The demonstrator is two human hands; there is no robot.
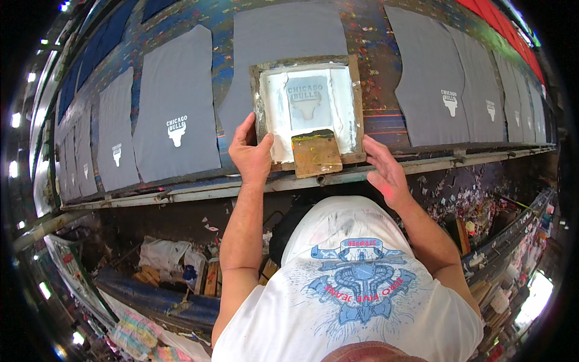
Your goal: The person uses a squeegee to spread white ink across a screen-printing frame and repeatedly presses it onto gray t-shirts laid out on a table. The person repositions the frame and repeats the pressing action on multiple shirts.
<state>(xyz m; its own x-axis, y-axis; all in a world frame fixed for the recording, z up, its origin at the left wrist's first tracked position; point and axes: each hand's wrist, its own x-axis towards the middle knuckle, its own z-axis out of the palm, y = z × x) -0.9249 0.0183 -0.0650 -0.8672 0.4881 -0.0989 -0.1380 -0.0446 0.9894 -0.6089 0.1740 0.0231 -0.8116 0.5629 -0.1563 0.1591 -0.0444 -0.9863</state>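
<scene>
A wooden-framed printing screen (356, 102) lies over a grey fabric panel (289, 30) on the long table, with white ink along its inner sides. Through its mesh shows a lettered bull-head design (304, 99). A wooden squeegee (316, 158) with a dark edge rests across the screen's near side. My left hand (252, 154) is closed on the near left side of the frame, thumb and fingers against the wood. At the near right corner, my right hand (389, 175) has its fingers stretched and its thumb apart, the fingertips at the frame's edge.
Grey panels bearing white prints lie left (175, 108) and right (431, 78) along the paint-speckled table. A metal rail (199, 194) runs along its near edge. Red fabric (512, 30) lies at far right, dark blue fabric (99, 51) at far left. Scraps and wood pieces (211, 277) lie below.
</scene>
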